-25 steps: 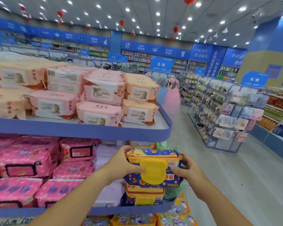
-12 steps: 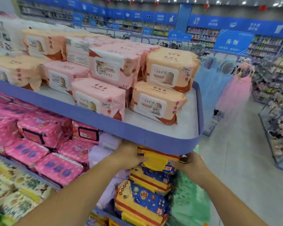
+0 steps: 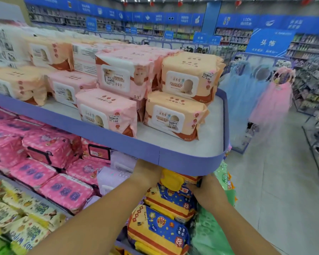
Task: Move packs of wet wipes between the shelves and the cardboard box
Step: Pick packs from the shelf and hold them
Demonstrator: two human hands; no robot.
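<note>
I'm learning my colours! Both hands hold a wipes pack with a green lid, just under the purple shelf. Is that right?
Not quite: the lid is yellow, not green, as the head view shows. The rest holds: the left hand and the right hand both hold the wipes pack just under the purple shelf.

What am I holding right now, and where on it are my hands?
A blue and yellow pack of wet wipes, gripped at its two ends: left hand on the left end, right hand on the right, under the upper shelf.
</note>
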